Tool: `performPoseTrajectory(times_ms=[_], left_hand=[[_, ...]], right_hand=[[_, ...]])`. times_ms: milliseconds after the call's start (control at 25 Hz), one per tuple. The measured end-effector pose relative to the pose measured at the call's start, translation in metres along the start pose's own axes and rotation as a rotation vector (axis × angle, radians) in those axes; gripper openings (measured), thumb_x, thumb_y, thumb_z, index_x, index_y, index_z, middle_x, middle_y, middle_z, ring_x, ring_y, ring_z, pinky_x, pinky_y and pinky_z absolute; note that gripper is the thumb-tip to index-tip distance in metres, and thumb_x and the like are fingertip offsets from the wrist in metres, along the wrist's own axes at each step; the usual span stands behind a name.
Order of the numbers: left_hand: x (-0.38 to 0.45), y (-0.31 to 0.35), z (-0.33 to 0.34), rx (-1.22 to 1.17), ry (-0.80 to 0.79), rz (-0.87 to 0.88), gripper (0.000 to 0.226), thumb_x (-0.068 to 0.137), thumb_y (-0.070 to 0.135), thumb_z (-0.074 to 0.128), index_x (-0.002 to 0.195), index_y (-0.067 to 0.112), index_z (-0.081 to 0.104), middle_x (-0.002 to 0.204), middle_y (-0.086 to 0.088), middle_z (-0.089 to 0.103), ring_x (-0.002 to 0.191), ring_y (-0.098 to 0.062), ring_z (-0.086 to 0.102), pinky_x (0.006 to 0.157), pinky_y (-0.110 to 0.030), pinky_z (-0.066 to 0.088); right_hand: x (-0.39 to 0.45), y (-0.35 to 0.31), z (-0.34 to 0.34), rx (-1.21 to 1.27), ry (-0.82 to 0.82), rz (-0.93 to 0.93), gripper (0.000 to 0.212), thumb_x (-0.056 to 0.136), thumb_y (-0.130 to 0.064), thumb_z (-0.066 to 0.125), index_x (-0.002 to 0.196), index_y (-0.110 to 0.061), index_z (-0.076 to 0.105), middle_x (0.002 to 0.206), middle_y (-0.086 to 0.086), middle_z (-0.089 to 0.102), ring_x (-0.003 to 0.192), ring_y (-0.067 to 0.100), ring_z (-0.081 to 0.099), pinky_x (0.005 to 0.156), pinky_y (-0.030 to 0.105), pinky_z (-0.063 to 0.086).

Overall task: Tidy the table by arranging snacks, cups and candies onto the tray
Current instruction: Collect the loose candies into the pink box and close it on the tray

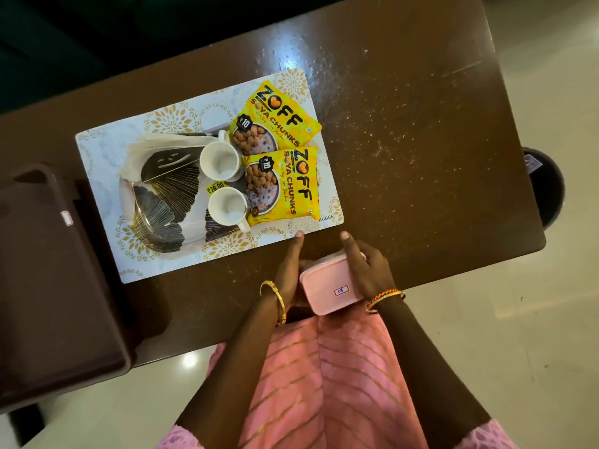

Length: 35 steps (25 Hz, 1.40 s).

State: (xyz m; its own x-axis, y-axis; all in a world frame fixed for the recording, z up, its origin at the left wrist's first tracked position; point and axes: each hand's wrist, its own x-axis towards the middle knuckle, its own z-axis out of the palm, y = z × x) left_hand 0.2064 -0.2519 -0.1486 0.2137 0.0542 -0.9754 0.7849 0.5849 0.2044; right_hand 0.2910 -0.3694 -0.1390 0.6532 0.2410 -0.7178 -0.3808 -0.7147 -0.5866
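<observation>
A pink lidded box [327,283] with a small white label is held at the table's near edge between my left hand [290,270] and my right hand [366,264]. Beyond it a glass tray with black and gold leaf patterns [155,202] rests on a white and gold placemat [100,147]. Two white cups [219,160] [228,205] stand on the tray's right side. Two yellow soya chunk packets [275,116] [282,186] lie right of the cups, partly on the tray's edge and partly on the mat. No candies are visible.
The brown table [405,140] extends bare to the right of the mat. A dark brown tray-like surface [48,270] sits at the left. A black round bin [544,189] stands on the floor beyond the table's right end.
</observation>
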Motion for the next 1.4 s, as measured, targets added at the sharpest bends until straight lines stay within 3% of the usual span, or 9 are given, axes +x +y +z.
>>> performPoseTrajectory(times_ms=[160,360,560,680,880,1000,1120,1240,1400], left_hand=[[-0.014,-0.02,0.025,0.086,0.447,0.265,0.068,0.077,0.079,0.032,0.05,0.019,0.049,0.059,-0.002,0.061,0.06,-0.02,0.059,0.056,-0.028,0.041],[-0.021,-0.022,0.027,0.112,0.662,0.374,0.07,0.09,0.062,0.029,0.049,0.008,0.047,0.05,-0.007,0.053,0.053,-0.022,0.048,0.057,-0.033,0.036],[-0.042,-0.019,0.01,0.08,0.615,0.304,0.073,0.086,0.069,0.029,0.041,0.012,0.041,0.052,-0.007,0.054,0.06,-0.028,0.052,0.06,-0.035,0.036],[-0.06,-0.012,-0.008,-0.025,0.458,0.274,0.07,0.084,0.071,0.03,0.055,0.011,0.052,0.063,-0.009,0.063,0.066,-0.026,0.061,0.063,-0.033,0.043],[-0.096,-0.014,-0.06,-0.412,0.308,0.336,0.03,0.077,0.038,0.072,0.09,0.016,0.057,0.084,-0.003,0.064,0.075,-0.017,0.061,0.061,-0.027,0.053],[-0.105,-0.01,-0.1,-0.486,0.324,0.37,0.024,0.079,0.025,0.073,0.093,0.016,0.056,0.095,-0.006,0.065,0.076,-0.015,0.063,0.058,-0.027,0.056],[-0.109,0.006,-0.147,-0.492,0.365,0.387,0.025,0.081,0.025,0.07,0.1,0.015,0.055,0.1,-0.015,0.066,0.075,-0.019,0.063,0.053,-0.028,0.057],[-0.102,0.025,-0.187,-0.434,0.429,0.47,0.034,0.083,0.018,0.068,0.112,0.002,0.059,0.113,-0.025,0.065,0.087,-0.026,0.061,0.073,-0.04,0.055],[-0.081,0.048,-0.217,-0.31,0.37,0.5,0.036,0.092,0.0,0.05,0.127,0.004,0.051,0.129,-0.024,0.058,0.106,-0.029,0.057,0.088,-0.048,0.051]], right_hand=[[-0.01,0.004,0.008,0.029,0.091,-0.049,0.053,0.088,-0.05,0.048,0.067,-0.003,0.057,0.062,0.013,0.061,0.059,0.018,0.049,0.053,0.031,0.037],[-0.016,0.004,0.013,-0.026,0.154,-0.093,0.058,0.081,-0.055,0.041,0.062,-0.003,0.058,0.058,0.012,0.062,0.054,0.017,0.048,0.051,0.026,0.037],[-0.032,-0.018,0.017,-0.031,0.056,-0.06,0.061,0.086,-0.059,0.043,0.06,-0.004,0.054,0.056,0.005,0.058,0.056,0.016,0.051,0.055,0.028,0.04],[-0.047,-0.039,0.024,-0.036,0.013,-0.039,0.064,0.087,-0.061,0.042,0.066,-0.002,0.056,0.064,0.007,0.06,0.064,0.022,0.054,0.057,0.03,0.039],[-0.065,-0.08,0.055,-0.015,-0.048,0.003,0.056,0.086,-0.066,0.037,0.075,-0.016,0.061,0.084,0.005,0.06,0.081,0.025,0.054,0.077,0.032,0.037],[-0.068,-0.104,0.085,0.012,-0.098,0.02,0.051,0.087,-0.063,0.039,0.089,-0.017,0.06,0.094,0.007,0.058,0.092,0.027,0.054,0.083,0.036,0.04],[-0.071,-0.129,0.116,0.078,-0.112,0.022,0.039,0.088,-0.054,0.046,0.102,-0.018,0.057,0.105,0.008,0.059,0.096,0.026,0.054,0.083,0.035,0.039],[-0.075,-0.143,0.145,-0.026,-0.007,-0.112,0.03,0.087,-0.029,0.059,0.109,-0.01,0.055,0.11,0.014,0.065,0.098,0.029,0.06,0.086,0.039,0.048],[-0.075,-0.146,0.187,-0.078,0.193,-0.249,0.016,0.081,-0.003,0.061,0.096,-0.004,0.056,0.094,0.019,0.069,0.085,0.031,0.065,0.08,0.04,0.053]])
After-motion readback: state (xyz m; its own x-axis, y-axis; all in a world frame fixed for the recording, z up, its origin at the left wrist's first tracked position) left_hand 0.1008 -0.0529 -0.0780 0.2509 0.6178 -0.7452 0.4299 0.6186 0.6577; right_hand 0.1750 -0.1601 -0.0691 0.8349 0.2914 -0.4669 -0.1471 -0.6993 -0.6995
